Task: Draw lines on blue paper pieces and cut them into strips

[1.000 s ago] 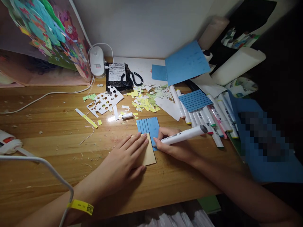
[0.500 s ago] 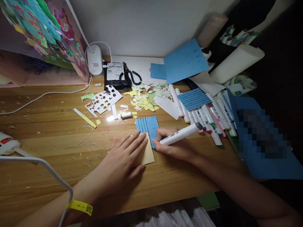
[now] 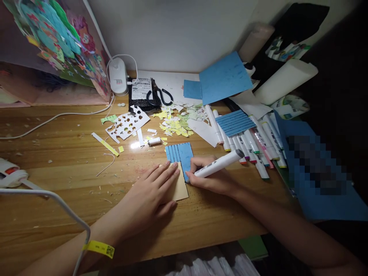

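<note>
My left hand (image 3: pixel 156 186) lies flat, fingers stretched out, pressing a tan card (image 3: pixel 181 188) down over part of a small blue card (image 3: pixel 186 155). Several dark parallel lines run down the left half of the blue card. In my right hand (image 3: pixel 208 174) is a white marker (image 3: pixel 220 163) with a dark grey end, tilted up to the right. Its tip is at the tan card's right edge, near the blue card's lower end, mostly hidden by my fingers. Another blue card with dark lines (image 3: pixel 235 122) rests on a pile of markers (image 3: pixel 257 147) to the right.
Scissors (image 3: pixel 156 96) lie at the back on a black package. Yellow and green paper scraps (image 3: pixel 178 124) and a white sheet with cut holes (image 3: pixel 129 122) spread in front. A white cable (image 3: pixel 66 207) crosses at left. A large blue sheet (image 3: pixel 227 78) leans at the back.
Both hands and the marker keep nearly the same place on the cards. The whole view has shifted slightly.
</note>
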`<state>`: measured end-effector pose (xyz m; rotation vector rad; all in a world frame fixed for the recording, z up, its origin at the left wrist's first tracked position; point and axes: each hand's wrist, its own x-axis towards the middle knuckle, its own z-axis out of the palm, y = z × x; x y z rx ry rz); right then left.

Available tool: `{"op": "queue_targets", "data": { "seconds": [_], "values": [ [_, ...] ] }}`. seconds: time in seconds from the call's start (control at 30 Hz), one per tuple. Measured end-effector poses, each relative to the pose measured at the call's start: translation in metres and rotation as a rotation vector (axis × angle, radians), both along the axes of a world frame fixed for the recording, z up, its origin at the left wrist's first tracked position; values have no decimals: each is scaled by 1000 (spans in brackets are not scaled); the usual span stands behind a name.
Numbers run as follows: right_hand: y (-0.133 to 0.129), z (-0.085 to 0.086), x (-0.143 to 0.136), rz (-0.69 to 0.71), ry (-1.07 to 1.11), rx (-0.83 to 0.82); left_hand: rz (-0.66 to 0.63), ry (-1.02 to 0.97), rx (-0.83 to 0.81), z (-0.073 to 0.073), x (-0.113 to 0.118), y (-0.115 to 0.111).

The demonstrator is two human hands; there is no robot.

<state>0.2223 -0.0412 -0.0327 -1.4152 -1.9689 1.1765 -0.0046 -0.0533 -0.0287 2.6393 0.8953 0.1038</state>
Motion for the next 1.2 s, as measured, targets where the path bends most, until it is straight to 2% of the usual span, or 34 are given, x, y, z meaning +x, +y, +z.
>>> {"op": "queue_targets", "data": {
  "seconds": [0.27, 0.4, 0.5, 0.6, 0.67, 0.83, 0.97, 1.2],
  "values": [
    [-1, -3, 0, 9, 61, -69, -15, 1, -5, 1, -1, 2],
    [6, -3, 4, -133, 273, -158, 13, -20, -44, 5, -2, 5],
    [18, 1, 11, -349, 384, -22, 53, -67, -71, 9, -4, 8],
    [28, 4, 20, -474, 325, 174, 59, -143, -90, 13, -6, 11],
    [32, 3, 23, -472, 303, 194, 69, -194, -90, 14, -8, 14],
    [36, -12, 19, -414, 380, 83, 143, -311, -46, 17, -11, 20],
    [37, -23, 13, -321, 334, 106, 182, -339, -13, 17, -12, 22],
    [36, -22, 7, -229, 318, 146, 86, -340, 33, 9, -13, 22]
  ]
}}
